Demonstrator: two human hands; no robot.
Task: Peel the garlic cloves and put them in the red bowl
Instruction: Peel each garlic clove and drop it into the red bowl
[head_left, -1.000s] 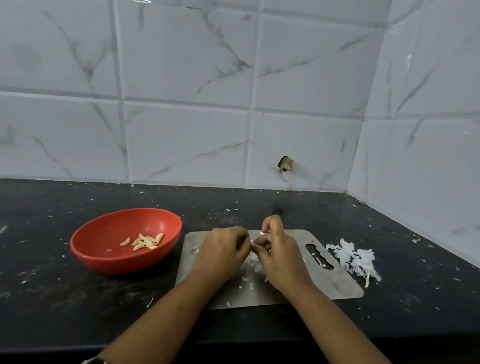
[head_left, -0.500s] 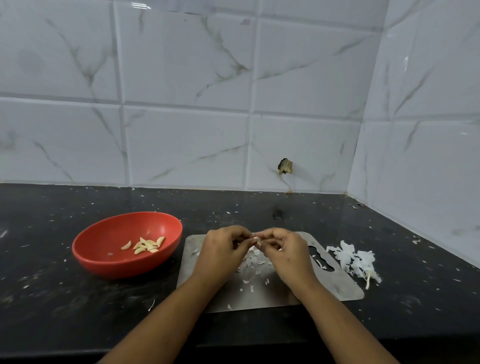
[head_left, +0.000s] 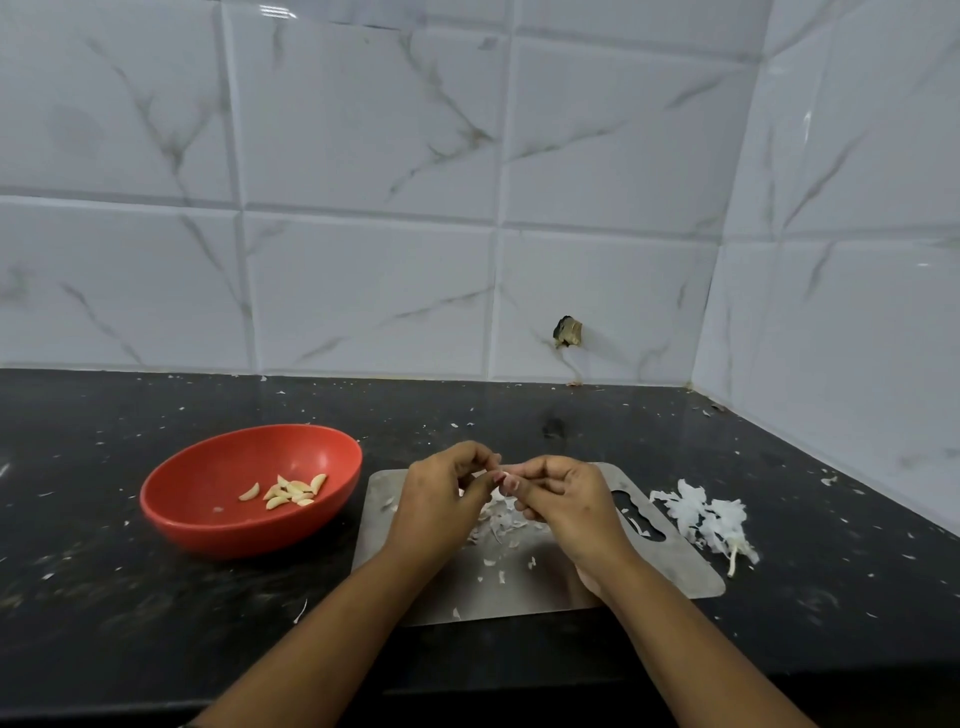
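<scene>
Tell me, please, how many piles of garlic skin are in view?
2: a small pile on the metal board, partly hidden by the right hand; a bigger pile on the counter beside the board's right edge.

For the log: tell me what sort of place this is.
Probably a kitchen: a dark countertop against white marbled wall tiles, with a steel cutting board and a red bowl holding peeled garlic cloves.

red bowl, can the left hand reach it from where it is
Probably yes: the red bowl sits just left of the left hand, open side up, with nothing standing between them, though it is pinching a garlic clove.
</scene>
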